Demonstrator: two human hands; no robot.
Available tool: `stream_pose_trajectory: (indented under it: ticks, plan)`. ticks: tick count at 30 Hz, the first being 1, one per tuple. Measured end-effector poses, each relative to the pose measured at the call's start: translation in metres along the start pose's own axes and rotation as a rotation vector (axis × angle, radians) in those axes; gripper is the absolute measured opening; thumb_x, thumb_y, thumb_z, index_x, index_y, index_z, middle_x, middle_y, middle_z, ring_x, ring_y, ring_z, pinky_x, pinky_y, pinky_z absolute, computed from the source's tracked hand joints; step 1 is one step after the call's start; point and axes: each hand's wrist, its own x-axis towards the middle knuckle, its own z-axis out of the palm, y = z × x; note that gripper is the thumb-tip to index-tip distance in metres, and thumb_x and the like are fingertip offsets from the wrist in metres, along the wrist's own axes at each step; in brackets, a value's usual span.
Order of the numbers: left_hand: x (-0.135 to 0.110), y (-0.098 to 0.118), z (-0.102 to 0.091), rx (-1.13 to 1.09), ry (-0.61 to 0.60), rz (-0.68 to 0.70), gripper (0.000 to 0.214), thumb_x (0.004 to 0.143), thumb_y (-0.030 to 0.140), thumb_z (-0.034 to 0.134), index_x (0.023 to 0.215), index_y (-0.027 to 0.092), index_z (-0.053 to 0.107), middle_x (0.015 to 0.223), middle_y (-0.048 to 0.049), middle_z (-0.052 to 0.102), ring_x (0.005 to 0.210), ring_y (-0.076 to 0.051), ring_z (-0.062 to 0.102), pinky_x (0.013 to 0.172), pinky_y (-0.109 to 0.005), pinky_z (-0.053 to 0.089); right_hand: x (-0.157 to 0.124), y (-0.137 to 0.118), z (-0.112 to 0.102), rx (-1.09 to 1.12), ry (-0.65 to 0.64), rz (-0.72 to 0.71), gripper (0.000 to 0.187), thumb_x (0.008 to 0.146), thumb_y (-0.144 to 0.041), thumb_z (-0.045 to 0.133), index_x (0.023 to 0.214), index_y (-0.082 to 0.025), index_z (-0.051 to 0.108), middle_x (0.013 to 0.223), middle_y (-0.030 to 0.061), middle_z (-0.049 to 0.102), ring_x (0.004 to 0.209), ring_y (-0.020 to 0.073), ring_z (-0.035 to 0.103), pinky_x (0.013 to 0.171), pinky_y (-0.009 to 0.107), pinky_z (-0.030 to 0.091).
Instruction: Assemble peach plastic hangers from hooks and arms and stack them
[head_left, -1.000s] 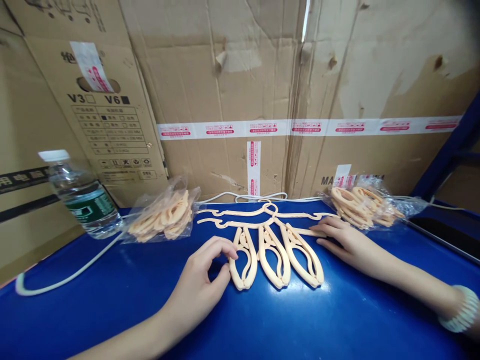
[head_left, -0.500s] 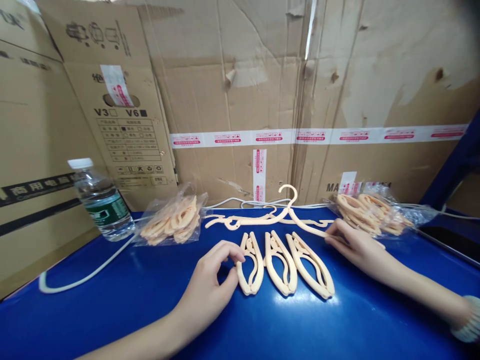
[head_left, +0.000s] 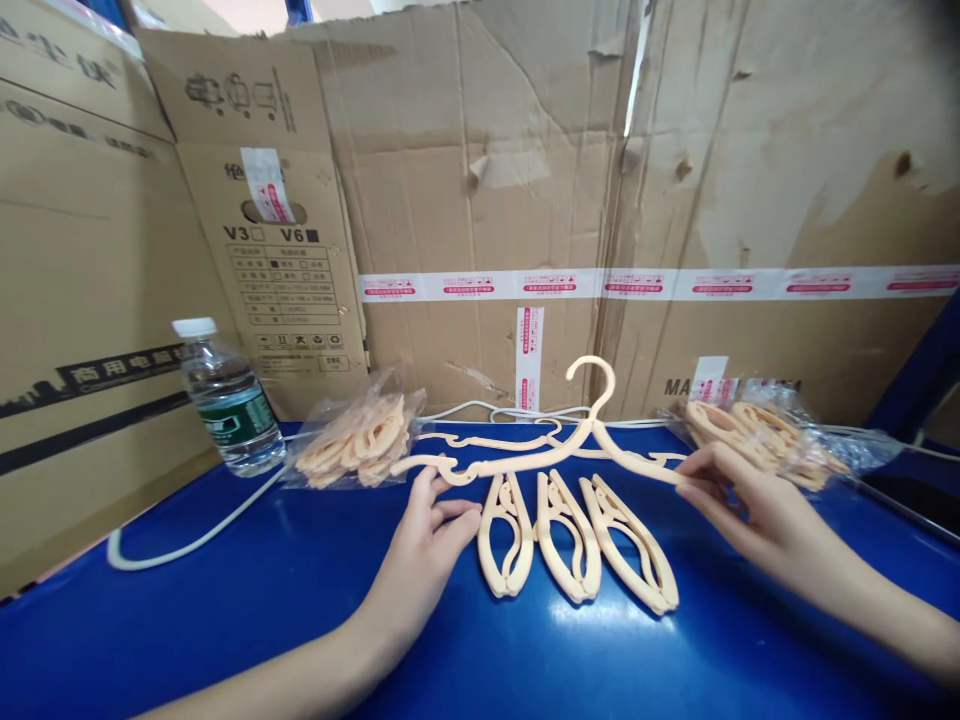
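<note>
An unfolded cream plastic hanger (head_left: 525,458) is raised a little above the table, hook upward. My right hand (head_left: 750,500) pinches its right arm end between thumb and fingers. My left hand (head_left: 424,545) is at the hanger's left arm, fingers partly bent, the upper fingertips meeting or passing behind the notch; the thumb is apart from the hanger. Below lie three folded hangers in a row: a left one (head_left: 486,560), a middle one (head_left: 552,560) and a right one (head_left: 637,565). Another unfolded hanger (head_left: 499,442) lies behind the raised one.
Clear bags of folded hangers lie at the left (head_left: 352,445) and right (head_left: 772,435). A water bottle (head_left: 236,415) stands at the left by a white cable (head_left: 202,540). Cardboard (head_left: 465,200) walls the back of the blue table (head_left: 525,670). A dark flat device (head_left: 911,510) sits far right.
My left hand has moved from the left folded hanger up to the raised hanger's left arm. The hanger in my right hand has come nearer and is more level. The view has shifted slightly.
</note>
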Motion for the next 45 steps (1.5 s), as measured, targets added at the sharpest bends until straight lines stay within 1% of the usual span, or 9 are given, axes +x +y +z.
stream_pose_trajectory:
  ticks: [4, 9, 12, 16, 26, 30, 36, 40, 45]
  plan:
    - [-0.009, -0.001, 0.002, 0.135, -0.169, 0.119, 0.065, 0.081, 0.036, 0.058, 0.139, 0.022, 0.031, 0.120, -0.0103, 0.057, 0.095, -0.022, 0.061, 0.091, -0.040, 0.047, -0.007, -0.010, 0.006, 0.036, -0.133, -0.003, 0.013, 0.095, -0.034, 0.048, 0.102, -0.024, 0.052, 0.089, 0.0051, 0.066, 0.077, 0.0195, 0.064, 0.067, 0.030, 0.052]
    - [-0.016, 0.006, 0.001, 0.386, -0.294, 0.331, 0.030, 0.091, 0.027, 0.050, 0.119, 0.026, 0.060, 0.111, -0.0051, 0.064, 0.102, -0.023, 0.060, 0.092, -0.035, 0.045, -0.011, -0.015, 0.007, 0.014, -0.150, -0.058, 0.019, 0.097, -0.031, 0.047, 0.114, -0.025, 0.053, 0.098, 0.0052, 0.068, 0.086, 0.0193, 0.066, 0.073, 0.030, 0.054]
    - [-0.013, 0.008, -0.002, 0.326, -0.251, 0.280, 0.026, 0.093, 0.031, 0.051, 0.116, 0.028, 0.062, 0.117, -0.0027, 0.066, 0.110, -0.023, 0.058, 0.096, -0.033, 0.043, -0.008, -0.015, 0.004, -0.068, -0.179, -0.173, 0.021, 0.097, -0.026, 0.046, 0.115, -0.025, 0.056, 0.102, 0.0067, 0.066, 0.091, 0.0204, 0.064, 0.077, 0.032, 0.053]
    - [-0.009, 0.005, -0.004, 0.236, -0.232, 0.134, 0.031, 0.091, 0.037, 0.055, 0.119, 0.025, 0.060, 0.098, -0.0021, 0.069, 0.082, -0.019, 0.062, 0.075, -0.028, 0.049, -0.007, -0.016, 0.001, -0.321, -0.156, -0.341, 0.030, 0.095, -0.017, 0.043, 0.118, -0.026, 0.060, 0.102, 0.0084, 0.066, 0.089, 0.0235, 0.060, 0.075, 0.038, 0.051]
    - [-0.007, 0.003, -0.003, 0.145, -0.226, 0.115, 0.035, 0.089, 0.038, 0.059, 0.119, 0.022, 0.058, 0.087, -0.0010, 0.066, 0.069, -0.014, 0.057, 0.068, -0.025, 0.048, -0.016, -0.024, -0.001, -0.767, 0.082, -0.420, 0.038, 0.089, -0.004, 0.031, 0.106, -0.014, 0.064, 0.104, 0.0144, 0.072, 0.070, 0.0240, 0.071, 0.051, 0.032, 0.054]
    - [-0.008, 0.004, -0.003, 0.124, -0.248, 0.115, 0.034, 0.089, 0.038, 0.058, 0.117, 0.020, 0.058, 0.075, 0.0002, 0.063, 0.067, -0.015, 0.059, 0.067, -0.026, 0.050, -0.016, -0.026, 0.002, -0.603, 0.024, -0.302, 0.036, 0.091, -0.009, 0.034, 0.111, -0.017, 0.062, 0.123, 0.0176, 0.062, 0.094, 0.0297, 0.069, 0.063, 0.038, 0.059]
    - [-0.005, 0.006, -0.001, 0.121, -0.260, 0.104, 0.036, 0.088, 0.040, 0.058, 0.116, 0.018, 0.059, 0.068, 0.0005, 0.063, 0.064, -0.016, 0.062, 0.067, -0.027, 0.052, -0.011, -0.031, 0.005, -0.093, 0.079, -0.078, 0.028, 0.094, -0.025, 0.047, 0.119, -0.028, 0.060, 0.122, 0.0119, 0.055, 0.098, 0.0231, 0.065, 0.078, 0.036, 0.059]
    - [-0.006, 0.007, -0.001, 0.120, -0.265, 0.070, 0.039, 0.088, 0.041, 0.058, 0.119, 0.018, 0.057, 0.072, -0.0015, 0.068, 0.066, -0.018, 0.066, 0.070, -0.029, 0.054, -0.010, -0.027, 0.007, 0.180, 0.047, 0.079, 0.036, 0.091, -0.034, 0.056, 0.125, -0.024, 0.055, 0.109, 0.0102, 0.063, 0.083, 0.0196, 0.066, 0.073, 0.035, 0.061]
    - [-0.007, 0.007, -0.003, 0.056, -0.185, 0.092, 0.045, 0.086, 0.040, 0.064, 0.125, 0.021, 0.053, 0.086, -0.0034, 0.071, 0.082, -0.020, 0.070, 0.078, -0.029, 0.056, -0.009, -0.024, 0.008, 0.402, -0.068, 0.205, 0.033, 0.090, -0.043, 0.059, 0.114, -0.021, 0.063, 0.114, 0.0103, 0.068, 0.103, 0.0251, 0.066, 0.089, 0.039, 0.057]
